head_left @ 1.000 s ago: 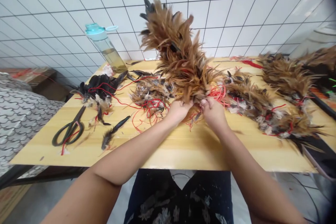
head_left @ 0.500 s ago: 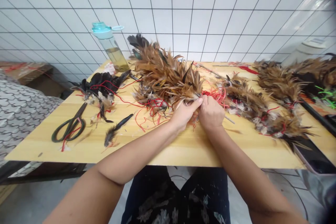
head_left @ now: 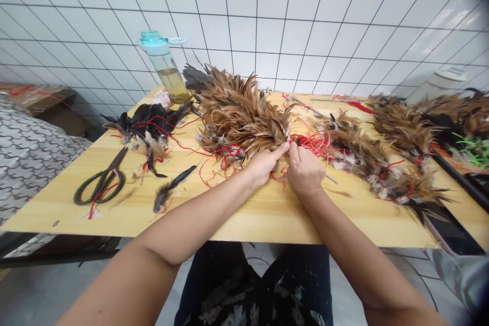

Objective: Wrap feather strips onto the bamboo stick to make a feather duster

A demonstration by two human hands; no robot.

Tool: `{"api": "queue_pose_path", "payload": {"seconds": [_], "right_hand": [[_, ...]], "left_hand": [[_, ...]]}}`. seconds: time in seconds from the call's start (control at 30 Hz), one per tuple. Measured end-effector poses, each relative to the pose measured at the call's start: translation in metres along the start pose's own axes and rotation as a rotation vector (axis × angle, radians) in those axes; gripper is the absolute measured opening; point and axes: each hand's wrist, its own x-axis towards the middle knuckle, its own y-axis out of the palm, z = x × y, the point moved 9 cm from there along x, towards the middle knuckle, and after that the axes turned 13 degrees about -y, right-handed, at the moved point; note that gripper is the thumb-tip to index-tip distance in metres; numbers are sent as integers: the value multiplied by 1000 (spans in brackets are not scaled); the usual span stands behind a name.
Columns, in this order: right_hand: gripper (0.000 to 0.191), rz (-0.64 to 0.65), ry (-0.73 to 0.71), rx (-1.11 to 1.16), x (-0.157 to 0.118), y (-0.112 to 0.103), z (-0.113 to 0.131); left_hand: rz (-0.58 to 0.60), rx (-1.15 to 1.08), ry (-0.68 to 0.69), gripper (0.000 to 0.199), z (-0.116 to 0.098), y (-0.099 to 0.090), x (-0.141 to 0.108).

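A long, thick bundle of brown feathers (head_left: 240, 112) with dark tips lies across the middle of the table. My left hand (head_left: 265, 164) is closed round its near right end, thumb stretched along it. Close against it on the right, my right hand (head_left: 305, 169) is curled with thumb and fingers pinched; what it pinches is too small to make out. Behind my right hand is a tangle of red string (head_left: 315, 142). The tip of a thin stick (head_left: 331, 179) shows to the right of that hand.
Black-handled scissors (head_left: 101, 183), a loose dark feather (head_left: 171, 188) and black feathers (head_left: 147, 119) lie on the left of the wooden table (head_left: 244, 219). A bottle (head_left: 166, 69) stands behind. On the right are more feather bundles (head_left: 401, 127) and a phone (head_left: 454, 229).
Both hands have shifted very slightly left, still together at the bundle's end. The brown feathers have turned a little and now stand more upright. The camera view has tilted slightly.
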Motion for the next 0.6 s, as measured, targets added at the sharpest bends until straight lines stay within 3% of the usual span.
{"api": "queue_pose_path", "payload": {"seconds": [0.2, 0.37, 0.47, 0.6], "right_hand": [[35, 21, 2, 17, -1, 0, 4], [42, 9, 200, 207, 2, -4, 2], [40, 16, 338, 538, 1, 4, -9], [38, 99, 553, 1253, -6, 31, -20]], "left_hand": [[95, -21, 35, 54, -4, 7, 1], [138, -51, 130, 47, -25, 3, 0], [130, 24, 181, 39, -33, -4, 4], [115, 162, 200, 34, -38, -13, 5]]}}
